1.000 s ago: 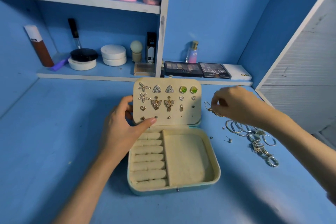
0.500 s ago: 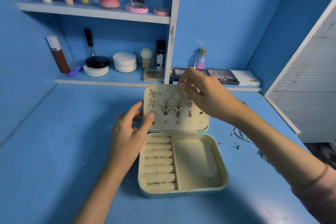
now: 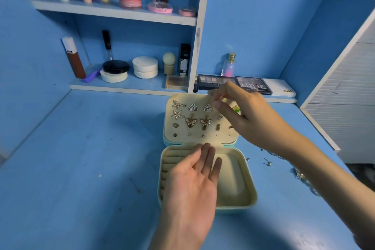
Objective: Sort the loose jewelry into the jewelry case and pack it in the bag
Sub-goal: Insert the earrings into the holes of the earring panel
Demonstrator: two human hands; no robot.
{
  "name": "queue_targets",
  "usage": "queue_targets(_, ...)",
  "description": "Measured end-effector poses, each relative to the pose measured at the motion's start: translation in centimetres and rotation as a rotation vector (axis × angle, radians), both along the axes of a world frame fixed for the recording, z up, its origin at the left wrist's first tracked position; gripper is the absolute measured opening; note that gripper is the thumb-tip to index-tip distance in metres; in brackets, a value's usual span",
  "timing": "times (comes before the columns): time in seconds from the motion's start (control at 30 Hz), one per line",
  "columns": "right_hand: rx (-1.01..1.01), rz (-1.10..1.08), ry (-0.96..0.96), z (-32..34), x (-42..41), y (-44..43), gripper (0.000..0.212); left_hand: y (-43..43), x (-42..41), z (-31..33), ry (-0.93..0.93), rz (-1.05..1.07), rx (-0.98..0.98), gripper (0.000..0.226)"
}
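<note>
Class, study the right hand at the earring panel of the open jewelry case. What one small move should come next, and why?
Probably lower the right hand and seat whatever its pinched fingers hold into a free hole in the earring panel. The pinch sits at the panel's top edge, its contents too small to see; the left hand lies open over the ring rolls.
</note>
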State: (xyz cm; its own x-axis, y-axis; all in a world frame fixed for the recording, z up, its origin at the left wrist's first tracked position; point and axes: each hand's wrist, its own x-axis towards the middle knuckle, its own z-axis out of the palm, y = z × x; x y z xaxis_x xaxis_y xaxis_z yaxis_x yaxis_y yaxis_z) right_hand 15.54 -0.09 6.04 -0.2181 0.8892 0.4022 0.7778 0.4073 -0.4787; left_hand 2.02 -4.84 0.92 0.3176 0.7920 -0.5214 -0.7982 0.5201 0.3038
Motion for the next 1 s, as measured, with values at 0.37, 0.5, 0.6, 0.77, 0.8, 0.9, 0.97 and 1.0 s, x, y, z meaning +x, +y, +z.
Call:
queue_targets(0.37,0.043,0.018,-0.067,0.2,-0.4,-3.0,0.007,0.2,0.2,-0.5,-0.115,0.072,-0.01,0.04)
queue_targets(0.5,0.042,-0.005,-0.086,-0.2,-0.4,-3.9,0.014,-0.2,0.4,-0.4,-0.085,0.081,0.051,0.042)
queue_targets(0.6,0.049,0.019,-0.083,0.2,-0.5,-5.0,0.011,-0.6,0.4,-1.0,-0.065,0.074,0.161,0.06)
queue_targets(0.77,0.019,0.047,-0.055,1.0,-0.5,-6.7,0.01,-1.1,0.4,-1.3,0.063,0.039,0.278,0.067)
queue_targets(0.8,-0.009,0.05,-0.026,1.2,-0.4,-6.8,0.012,-1.2,0.5,-1.1,0.078,0.037,0.284,0.065)
queue_targets(0.9,-0.035,0.039,0.059,2.0,0.1,-6.2,0.014,-1.4,0.6,-1.3,0.075,0.065,0.272,0.069)
queue_targets(0.97,-0.101,0.033,0.177,2.3,0.7,-4.9,0.011,-1.6,0.6,-1.5,0.078,0.092,0.294,0.085)
queue_targets(1.0,-0.151,0.033,0.23,2.3,1.0,-4.1,0.009,-1.6,0.7,-1.8,0.092,0.102,0.311,0.089)
